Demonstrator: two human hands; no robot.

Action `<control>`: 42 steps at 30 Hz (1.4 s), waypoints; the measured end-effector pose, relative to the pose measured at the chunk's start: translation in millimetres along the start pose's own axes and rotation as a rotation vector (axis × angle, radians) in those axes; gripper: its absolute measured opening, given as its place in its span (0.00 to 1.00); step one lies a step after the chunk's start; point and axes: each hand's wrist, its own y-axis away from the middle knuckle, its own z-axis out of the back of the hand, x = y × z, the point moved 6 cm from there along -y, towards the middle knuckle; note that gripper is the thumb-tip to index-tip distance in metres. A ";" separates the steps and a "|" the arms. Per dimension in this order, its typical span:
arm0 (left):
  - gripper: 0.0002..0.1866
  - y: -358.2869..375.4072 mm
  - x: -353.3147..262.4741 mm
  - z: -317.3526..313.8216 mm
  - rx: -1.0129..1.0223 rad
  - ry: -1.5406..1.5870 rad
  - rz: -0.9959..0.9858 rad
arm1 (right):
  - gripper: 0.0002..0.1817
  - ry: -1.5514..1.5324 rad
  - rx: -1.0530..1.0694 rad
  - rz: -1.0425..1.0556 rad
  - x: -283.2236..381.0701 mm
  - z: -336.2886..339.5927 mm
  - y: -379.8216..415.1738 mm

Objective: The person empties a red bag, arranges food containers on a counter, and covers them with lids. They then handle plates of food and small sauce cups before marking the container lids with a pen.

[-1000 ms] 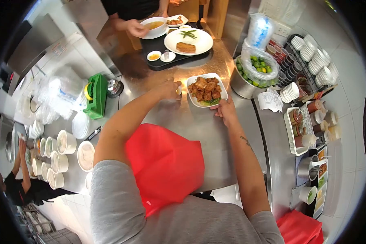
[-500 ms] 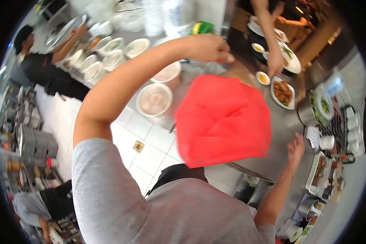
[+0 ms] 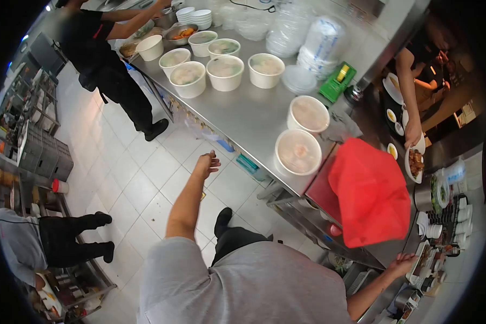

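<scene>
A bright red bag stands puffed up at the end of the steel counter, and neither of my hands touches it. My left hand hangs over the tiled floor, away from the counter, with loosely curled fingers and nothing in it. Beyond the bag's near side, my right hand is empty, its fingers stretched towards a white tray of small items. Two lidded white tubs stand left of the bag: a nearer tub and a farther tub.
Several filled white bowls line the counter. Behind them are wrapped container stacks and a green tape dispenser. One co-worker stands at far left, another lower left. Someone's hand holds a dish of browned food.
My left hand has swung from above the red bag down to the left over the floor. The view has turned, and the other person's hand now holds the dish.
</scene>
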 end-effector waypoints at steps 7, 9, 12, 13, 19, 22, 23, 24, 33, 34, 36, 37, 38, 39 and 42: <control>0.11 -83.6 -26.8 -19.3 -0.034 0.551 0.074 | 0.17 -0.071 0.233 0.086 32.8 -167.0 86.2; 0.06 -81.1 -27.4 -35.4 0.158 0.544 0.115 | 0.17 -0.078 0.264 0.153 41.9 -196.9 115.2; 0.07 -60.8 -23.6 -38.2 0.197 0.505 0.161 | 0.18 0.071 0.313 0.276 53.1 -201.1 129.1; 0.07 -55.4 -19.4 -36.9 0.201 0.480 0.166 | 0.18 0.091 0.287 0.290 57.6 -200.0 133.0; 0.09 -39.6 -16.8 -17.2 0.257 0.495 0.221 | 0.16 0.151 0.076 0.329 62.1 -167.2 108.6; 0.07 -51.7 -25.6 16.8 0.230 0.295 0.033 | 0.15 0.183 -0.032 0.400 65.2 -155.1 83.6; 0.07 -42.5 -38.0 35.2 0.125 -0.082 -0.092 | 0.15 0.158 0.037 0.408 67.8 -152.6 76.2; 0.09 -15.4 -64.6 40.2 0.017 -0.843 -0.315 | 0.15 0.132 0.108 0.414 68.7 -150.3 70.5; 0.15 177.9 -238.9 -143.2 0.789 -0.552 -0.446 | 0.13 0.411 -0.065 0.342 34.4 -99.6 35.6; 0.13 189.7 -260.6 -181.7 0.790 -0.620 -0.597 | 0.12 0.376 -0.046 0.322 18.3 -92.0 31.3; 0.08 199.6 -287.1 -252.3 0.627 -0.809 -0.804 | 0.08 0.380 -0.004 0.245 3.8 -77.7 33.5; 0.07 191.7 -296.3 -280.6 0.594 -0.873 -0.895 | 0.05 0.420 0.014 0.193 -0.9 -69.5 36.9; 0.07 175.5 -301.2 -306.1 0.584 -0.900 -0.976 | 0.04 0.461 0.032 0.142 -4.0 -59.3 38.9; 0.08 146.8 -306.3 -329.7 0.603 -0.967 -1.095 | 0.04 0.410 -0.017 0.084 -7.0 -42.2 40.0; 0.07 99.1 -303.0 -392.9 0.663 -0.730 -1.348 | 0.08 0.245 -0.139 -0.096 -20.8 14.0 37.8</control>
